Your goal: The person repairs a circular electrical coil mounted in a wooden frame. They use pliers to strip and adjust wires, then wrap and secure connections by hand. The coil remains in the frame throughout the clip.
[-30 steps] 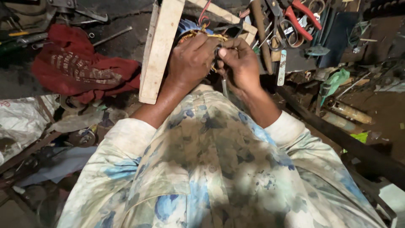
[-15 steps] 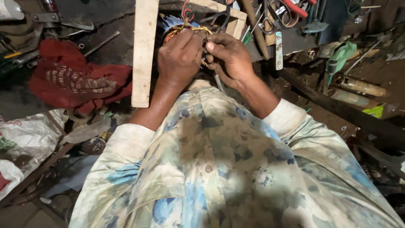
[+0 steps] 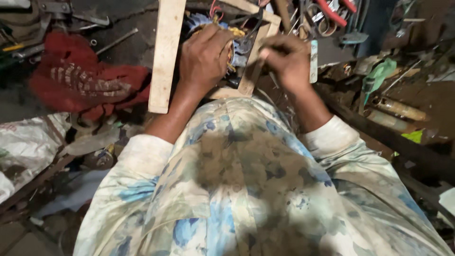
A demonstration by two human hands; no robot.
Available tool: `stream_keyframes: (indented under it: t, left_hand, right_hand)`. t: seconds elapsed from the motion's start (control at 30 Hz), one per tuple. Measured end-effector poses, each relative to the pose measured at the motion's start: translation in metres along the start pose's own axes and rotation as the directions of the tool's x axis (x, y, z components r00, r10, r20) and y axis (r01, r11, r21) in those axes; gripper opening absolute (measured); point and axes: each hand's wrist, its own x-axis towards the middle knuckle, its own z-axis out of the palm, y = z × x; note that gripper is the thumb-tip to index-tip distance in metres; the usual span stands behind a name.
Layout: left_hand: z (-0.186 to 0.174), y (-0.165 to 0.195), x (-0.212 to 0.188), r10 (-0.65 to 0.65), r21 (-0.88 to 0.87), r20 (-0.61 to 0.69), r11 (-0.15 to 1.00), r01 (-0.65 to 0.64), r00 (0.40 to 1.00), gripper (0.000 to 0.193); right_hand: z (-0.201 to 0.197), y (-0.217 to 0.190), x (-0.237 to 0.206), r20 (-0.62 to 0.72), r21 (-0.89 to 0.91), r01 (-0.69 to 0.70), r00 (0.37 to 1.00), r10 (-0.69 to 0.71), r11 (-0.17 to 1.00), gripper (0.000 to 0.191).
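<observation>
Hands worked close together at the far centre of the scene, over a wooden frame (image 3: 166,57). The left hand (image 3: 204,57) lay clamped over a wound coil (image 3: 222,29) of copper-coloured wire with blue insulation, which sat inside the frame. Just right of it, the right hand (image 3: 286,61) was closed with its fingertips pinched on something thin; what it gripped could not be told. A red cloth (image 3: 85,83) lay crumpled on the left, well apart from the hands. Red-handled pliers (image 3: 332,12) rested at the far right among scattered tools.
</observation>
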Motion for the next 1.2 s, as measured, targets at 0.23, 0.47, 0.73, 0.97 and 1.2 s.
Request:
stream_keyframes:
  t: [0.23,0.47,0.73,0.97,1.2]
  left_hand:
    - [-0.004,-0.002,0.003,-0.007,-0.084,-0.001,0.996,0.007,1.000,0.017]
    - [-0.002,-0.004,0.001,-0.020,-0.076,0.014,0.997,0.021,1.000,0.020]
    - [-0.001,-0.005,0.000,-0.038,-0.070,0.008,0.997,0.039,0.999,0.016]
    - [-0.004,-0.003,0.000,0.009,-0.044,-0.015,0.999,-0.010,1.000,0.017]
    - [-0.004,-0.002,0.002,0.047,0.010,-0.040,0.999,-0.047,0.998,0.020]
  right_hand:
    - [0.031,0.010,0.015,0.202,0.235,-0.144,0.975,0.096,0.961,0.034]
    - [0.036,0.014,0.023,0.148,0.137,-0.120,0.984,0.099,0.983,0.026]
    - [0.044,-0.005,0.016,0.102,-0.327,0.363,0.931,-0.350,0.872,0.018]
    - [0.026,-0.034,0.021,-0.128,0.301,-0.075,0.985,0.119,0.951,0.010]
    - [0.059,-0.030,0.020,-0.056,0.407,-0.242,0.956,0.288,0.881,0.012]
